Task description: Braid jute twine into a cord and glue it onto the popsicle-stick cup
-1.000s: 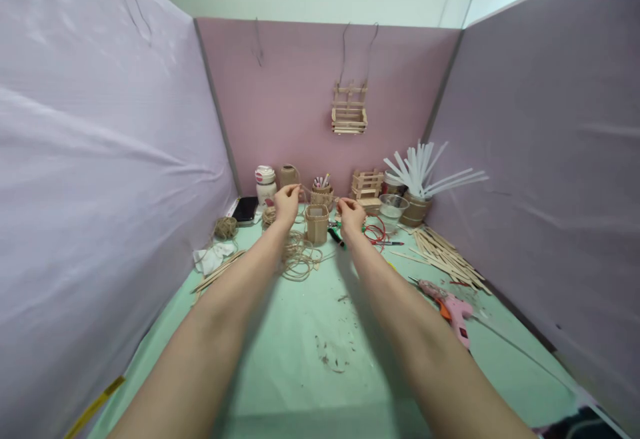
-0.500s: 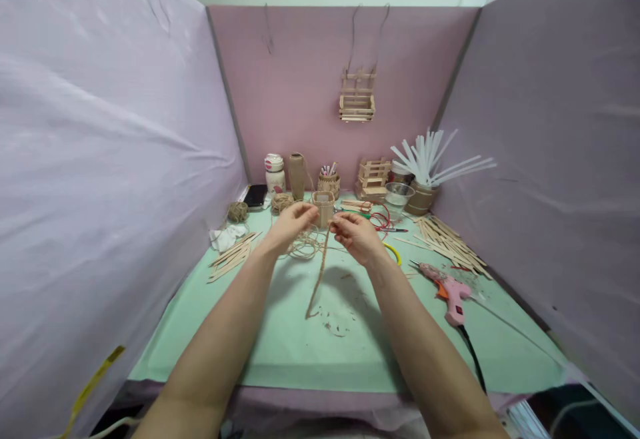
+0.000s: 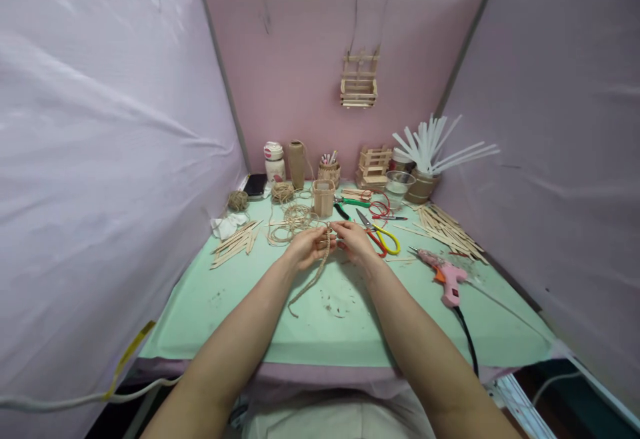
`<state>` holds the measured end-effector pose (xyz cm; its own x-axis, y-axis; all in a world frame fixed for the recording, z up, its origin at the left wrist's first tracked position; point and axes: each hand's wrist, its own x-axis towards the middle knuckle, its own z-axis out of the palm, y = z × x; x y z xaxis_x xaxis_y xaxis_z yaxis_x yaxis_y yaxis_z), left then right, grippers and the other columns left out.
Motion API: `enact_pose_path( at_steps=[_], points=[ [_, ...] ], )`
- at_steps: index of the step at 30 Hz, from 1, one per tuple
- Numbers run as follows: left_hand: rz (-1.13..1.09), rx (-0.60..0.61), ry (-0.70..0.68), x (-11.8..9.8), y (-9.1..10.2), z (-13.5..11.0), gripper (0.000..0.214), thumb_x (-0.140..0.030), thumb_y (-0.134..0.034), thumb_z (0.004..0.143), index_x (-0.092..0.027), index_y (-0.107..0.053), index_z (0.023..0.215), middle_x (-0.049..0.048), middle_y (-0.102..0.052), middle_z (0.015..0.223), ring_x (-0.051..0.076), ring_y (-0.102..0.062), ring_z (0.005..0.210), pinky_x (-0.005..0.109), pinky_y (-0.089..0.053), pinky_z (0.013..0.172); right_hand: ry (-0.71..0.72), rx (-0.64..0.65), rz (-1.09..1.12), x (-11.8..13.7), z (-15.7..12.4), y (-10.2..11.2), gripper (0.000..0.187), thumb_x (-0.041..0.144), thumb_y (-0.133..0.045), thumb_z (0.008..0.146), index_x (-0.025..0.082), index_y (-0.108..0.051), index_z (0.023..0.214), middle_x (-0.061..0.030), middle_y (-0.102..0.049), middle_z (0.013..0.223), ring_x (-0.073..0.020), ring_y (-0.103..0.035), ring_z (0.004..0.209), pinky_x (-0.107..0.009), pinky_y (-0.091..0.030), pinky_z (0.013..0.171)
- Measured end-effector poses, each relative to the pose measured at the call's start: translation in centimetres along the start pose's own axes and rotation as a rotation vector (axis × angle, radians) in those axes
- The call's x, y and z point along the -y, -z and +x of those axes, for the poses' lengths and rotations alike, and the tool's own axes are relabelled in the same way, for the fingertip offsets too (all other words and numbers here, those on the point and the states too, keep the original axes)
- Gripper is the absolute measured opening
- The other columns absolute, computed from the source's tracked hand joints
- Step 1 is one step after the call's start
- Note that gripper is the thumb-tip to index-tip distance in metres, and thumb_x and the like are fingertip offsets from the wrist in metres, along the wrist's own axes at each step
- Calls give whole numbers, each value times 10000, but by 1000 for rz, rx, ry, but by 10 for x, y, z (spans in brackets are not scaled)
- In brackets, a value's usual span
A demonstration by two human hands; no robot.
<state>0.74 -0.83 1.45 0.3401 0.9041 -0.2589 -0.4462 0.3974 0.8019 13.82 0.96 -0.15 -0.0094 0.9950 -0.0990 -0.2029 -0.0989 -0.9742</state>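
Observation:
Both hands meet over the middle of the green tabletop at the top end of a braided twine cord. My left hand has its fingers curled round the cord near that end. At the same spot my right hand pinches the cord's tip between thumb and fingers. The cord's lower part hangs down and its tail bends to the left on the table. Just beyond the hands stand a small wooden-stick cup and a loose tangle of twine.
Right of the hands lie scissors, green-handled pliers and a pink glue gun. Wooden sticks lie at left and right. White glue sticks fill a pot at the back. A small wooden rack hangs on the wall.
My left hand has come down and right to the cord, beside my right hand. The cord's tail has swung left. The camera view has tilted downward.

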Motion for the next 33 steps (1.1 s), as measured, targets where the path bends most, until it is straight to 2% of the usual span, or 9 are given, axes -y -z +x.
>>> enact_pose_path(
  at_steps=[3, 7, 10, 13, 15, 17, 23, 29, 33],
  points=[
    [25, -47, -96, 4, -1, 2, 29, -116, -596, 776, -117, -596, 805, 33, -617, 693, 77, -581, 606, 219, -521, 658, -9, 6, -65, 1, 0, 3, 327, 456, -673, 604, 169, -615, 749, 13, -548, 605, -86, -433, 509, -215, -292, 456],
    [43, -151, -183, 9, 1, 8, 23, -120, -591, 769, -115, -577, 751, 15, -581, 655, 56, -546, 563, 196, -496, 607, 60, 36, -458, 7, -6, 7, 341, 480, -553, 712, 162, -587, 592, 15, -480, 482, -95, -390, 457, -240, -274, 460],
    [70, -210, -260, 12, 3, 12, 77, -169, -608, 758, -124, -553, 729, 7, -567, 647, 53, -527, 550, 218, -494, 618, 300, -46, -645, 11, -10, 7, 306, 437, -533, 738, 171, -584, 596, 5, -512, 514, -121, -449, 524, -249, -317, 514],
    [155, -242, -327, 16, 3, 14, 127, -225, -633, 732, -134, -546, 747, -2, -558, 651, 57, -519, 558, 226, -484, 613, 549, -119, -643, 12, -12, 4, 216, 380, -542, 753, 185, -603, 824, -4, -579, 681, -134, -501, 603, -258, -380, 592],
    [244, -248, -367, 17, 2, 14, 132, -237, -626, 728, -138, -548, 766, -5, -554, 655, 67, -522, 577, 232, -481, 615, 656, -95, -670, 12, -13, 2, 224, 331, -541, 765, 192, -590, 934, -26, -585, 800, -139, -518, 645, -269, -404, 630],
    [340, -256, -413, 18, 1, 13, 114, -233, -602, 734, -142, -550, 781, -7, -551, 663, 76, -521, 587, 237, -476, 610, 719, -53, -725, 12, -14, 1, 174, 298, -523, 787, 201, -598, 911, -47, -569, 869, -148, -523, 689, -278, -413, 650],
    [622, -294, -555, 19, 4, 13, 114, -256, -543, 757, -153, -583, 784, -4, -578, 651, 88, -466, 539, 224, -380, 548, 791, -18, -815, 12, -16, 2, 130, 237, -459, 838, 201, -557, 760, -55, -538, 827, -181, -508, 782, -297, -397, 703],
    [579, -231, -477, 21, 3, 13, 230, -354, -543, 756, -141, -615, 711, 4, -585, 647, 82, -408, 505, 217, -310, 500, 751, -54, -806, 11, -18, -2, 132, 227, -416, 848, 201, -508, 757, -55, -531, 837, -183, -497, 793, -303, -387, 706],
    [629, -299, -524, 15, 0, 9, 164, -287, -559, 731, -146, -624, 678, 9, -596, 639, 106, -475, 568, 228, -363, 568, 647, -85, -786, 8, -17, -3, 143, 252, -412, 836, 205, -497, 730, -54, -547, 820, -190, -499, 800, -310, -376, 718]
  ],
)
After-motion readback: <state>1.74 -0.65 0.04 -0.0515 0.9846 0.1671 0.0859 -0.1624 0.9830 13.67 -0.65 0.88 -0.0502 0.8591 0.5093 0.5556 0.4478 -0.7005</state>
